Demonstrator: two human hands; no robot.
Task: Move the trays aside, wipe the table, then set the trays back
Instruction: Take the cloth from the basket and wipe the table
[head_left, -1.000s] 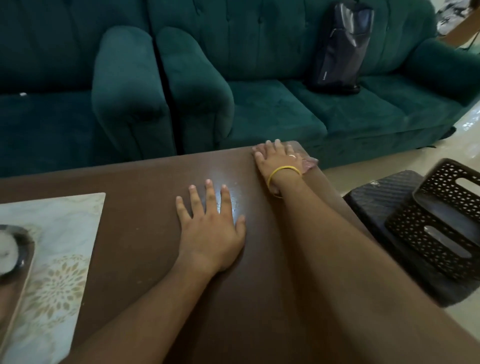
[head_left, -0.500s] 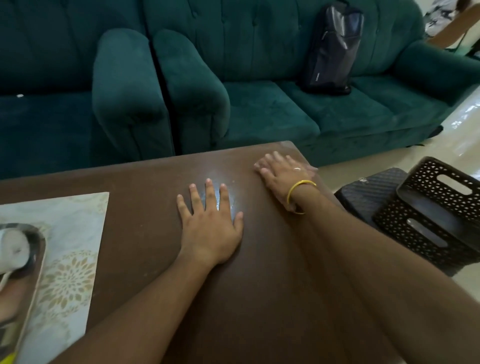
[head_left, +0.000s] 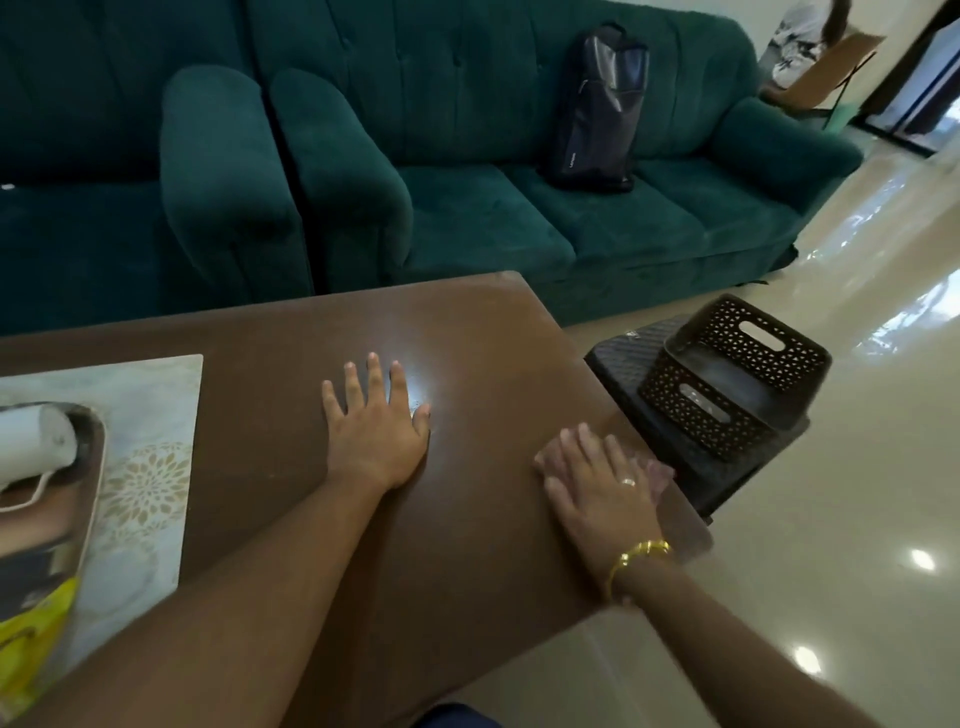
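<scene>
My left hand (head_left: 376, 428) lies flat on the brown table (head_left: 467, 332), fingers spread, near the middle. My right hand (head_left: 597, 488) presses flat on a pale pink cloth (head_left: 658, 475) at the table's right edge; only a corner of the cloth shows past my fingers. A brown tray (head_left: 88, 467) sits at the far left on a floral placemat (head_left: 150, 467), holding a white object (head_left: 31, 441) and a yellow packet (head_left: 31, 639).
A black perforated basket (head_left: 737, 384) stands on a dark stool (head_left: 623, 353) just right of the table. A green sofa (head_left: 467, 218) with a dark bag (head_left: 597, 109) runs behind. Shiny tiled floor (head_left: 857, 467) lies to the right.
My right hand has slid with the cloth from the far right corner back along the right edge toward me. My left hand stayed put. The view turned right.
</scene>
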